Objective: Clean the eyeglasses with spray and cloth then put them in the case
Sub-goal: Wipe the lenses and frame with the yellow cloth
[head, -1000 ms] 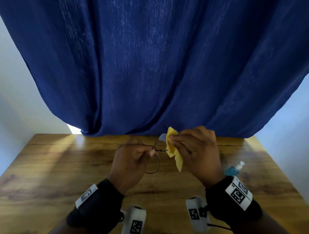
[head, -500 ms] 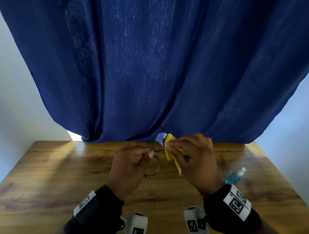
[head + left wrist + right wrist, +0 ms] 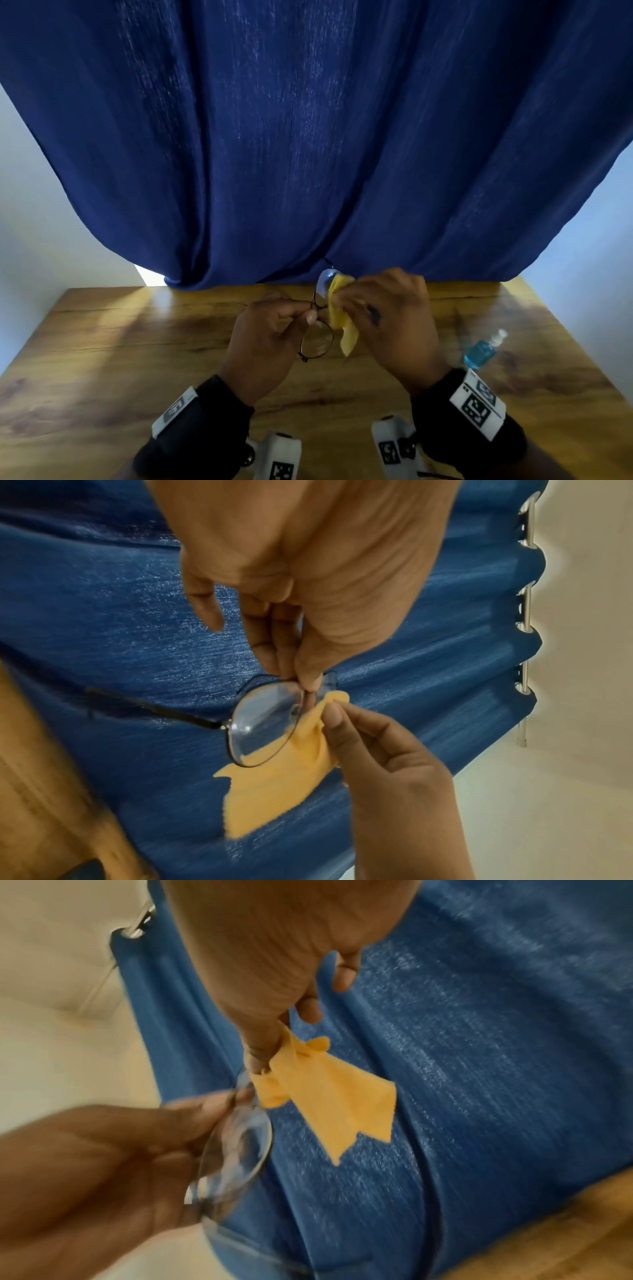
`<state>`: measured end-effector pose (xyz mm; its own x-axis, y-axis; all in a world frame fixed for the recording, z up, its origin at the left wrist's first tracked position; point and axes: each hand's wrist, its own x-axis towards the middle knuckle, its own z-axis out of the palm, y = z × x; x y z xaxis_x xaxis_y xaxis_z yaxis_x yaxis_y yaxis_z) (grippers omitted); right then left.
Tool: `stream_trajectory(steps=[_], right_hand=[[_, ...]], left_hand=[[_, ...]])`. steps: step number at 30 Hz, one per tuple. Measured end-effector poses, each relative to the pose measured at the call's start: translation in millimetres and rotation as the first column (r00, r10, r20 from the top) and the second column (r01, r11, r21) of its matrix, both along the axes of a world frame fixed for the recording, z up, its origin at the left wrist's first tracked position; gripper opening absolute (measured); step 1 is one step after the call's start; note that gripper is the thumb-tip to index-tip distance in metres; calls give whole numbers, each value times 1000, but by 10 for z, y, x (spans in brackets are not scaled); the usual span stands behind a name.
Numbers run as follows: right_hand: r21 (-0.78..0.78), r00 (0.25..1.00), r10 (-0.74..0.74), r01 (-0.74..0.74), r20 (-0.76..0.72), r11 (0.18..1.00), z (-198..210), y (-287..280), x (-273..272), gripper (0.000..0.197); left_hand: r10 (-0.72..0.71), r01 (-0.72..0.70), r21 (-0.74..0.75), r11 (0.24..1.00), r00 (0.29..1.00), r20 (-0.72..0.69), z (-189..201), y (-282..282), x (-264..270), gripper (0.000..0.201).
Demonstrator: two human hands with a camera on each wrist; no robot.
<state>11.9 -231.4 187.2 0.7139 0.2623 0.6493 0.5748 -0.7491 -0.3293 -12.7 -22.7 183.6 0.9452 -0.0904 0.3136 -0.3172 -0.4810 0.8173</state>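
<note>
Pinching the eyeglasses (image 3: 317,329) at the bridge at frame centre, your left hand (image 3: 263,346) stands them on end, so your right hand (image 3: 394,325), gripping the cloth (image 3: 340,308), rubs the upper lens.

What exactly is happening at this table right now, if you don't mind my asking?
A person is cleaning eyeglasses above a wooden table. The left hand pinches the frame near the bridge, while the right hand rubs a yellow cloth on one lens. A blue spray bottle lies on the table to the right.
</note>
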Motion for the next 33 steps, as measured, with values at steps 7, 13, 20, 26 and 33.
stream_trajectory(steps=[7,13,20,26,33], right_hand=[[-135,983,167,-156,75,978,87,1,36,12],[-96,977,198,-190,75,977,89,-79,108,15],[34,992,124,-123,-15,992,89,-406,286,16],[59,988,102,-95,-116,994,-24,-798,357,24],[128,958,268,-255,-97,958,21,-850,190,23]], left_hand=[[25,-26,12,1000,999,40,6,-145,1,15],[70,-71,19,997,996,49,20,-215,-20,18],[74,-74,13,997,997,8,11,-510,-59,17],[153,-161,-176,971,987,-57,39,-673,-30,16],[141,-292,-506,812,938,-316,-11,-714,-39,16]])
